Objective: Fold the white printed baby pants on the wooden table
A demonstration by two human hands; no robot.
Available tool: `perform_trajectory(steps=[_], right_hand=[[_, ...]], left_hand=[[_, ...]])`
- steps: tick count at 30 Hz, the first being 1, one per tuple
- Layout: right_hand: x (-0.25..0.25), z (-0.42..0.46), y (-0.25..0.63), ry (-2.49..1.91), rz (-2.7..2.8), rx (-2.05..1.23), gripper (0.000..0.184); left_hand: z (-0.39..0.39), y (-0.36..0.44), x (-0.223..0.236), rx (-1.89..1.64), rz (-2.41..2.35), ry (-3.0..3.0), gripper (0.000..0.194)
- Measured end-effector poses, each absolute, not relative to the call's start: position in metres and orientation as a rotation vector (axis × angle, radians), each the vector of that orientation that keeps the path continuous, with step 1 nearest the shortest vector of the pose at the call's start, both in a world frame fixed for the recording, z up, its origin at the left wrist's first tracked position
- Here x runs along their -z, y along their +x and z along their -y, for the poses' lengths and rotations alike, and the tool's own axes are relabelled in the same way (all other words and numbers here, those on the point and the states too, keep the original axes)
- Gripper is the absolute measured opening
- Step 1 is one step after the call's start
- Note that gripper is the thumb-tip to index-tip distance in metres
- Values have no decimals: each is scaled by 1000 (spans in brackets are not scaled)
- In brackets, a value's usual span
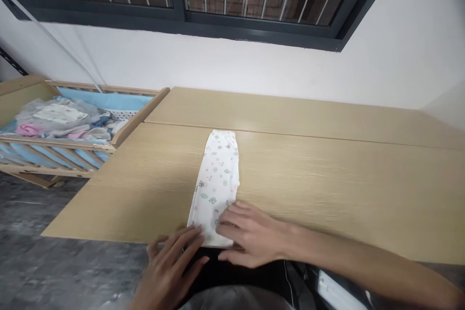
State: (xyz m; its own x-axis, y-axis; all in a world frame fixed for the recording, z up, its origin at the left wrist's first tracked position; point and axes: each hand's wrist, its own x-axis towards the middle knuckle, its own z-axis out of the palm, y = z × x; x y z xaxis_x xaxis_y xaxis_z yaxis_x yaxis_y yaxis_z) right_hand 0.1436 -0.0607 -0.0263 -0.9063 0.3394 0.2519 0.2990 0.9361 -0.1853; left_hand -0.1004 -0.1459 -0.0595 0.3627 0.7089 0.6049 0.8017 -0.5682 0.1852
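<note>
1. A wide, pale wood-grain table [327, 169] fills the middle of the view; a straight seam crosses it near its far side, and light glints softly off the surface.
2. A white printed cloth [220, 169] lies flat, long and narrow, from near the seam to the table's near edge, with small green, pink and dark motifs.
3. The left hand [170, 261] is open, fingers spread, fingertips on the cloth's near left corner.
4. The right hand [250, 235] is open with fingers loosely bent, touching the cloth's near right part, thumb apart from the fingers.
5. Left of the table stands a wooden crib [125, 128] with a blue lining [127, 101], holding a heap of clothes [61, 114] in white, pink and blue.
6. Behind is a white wall [254, 68] under a dark-framed window [261, 29] with metal bars.
7. The floor [32, 232] is mottled grey.
</note>
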Motion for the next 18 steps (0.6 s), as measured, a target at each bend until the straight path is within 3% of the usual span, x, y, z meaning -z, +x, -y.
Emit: perform_trajectory(steps=[7, 15, 18], right_hand=[[41, 107, 158, -566, 2788, -45, 23], [-10, 82, 164, -817, 2387, -717, 19], [-28, 41, 163, -920, 2222, -772, 18]], left_hand=[[156, -127, 60, 673, 999, -2796, 43], [127, -105, 30, 993, 1227, -2645, 39], [87, -91, 12, 1062, 1285, -2564, 31]])
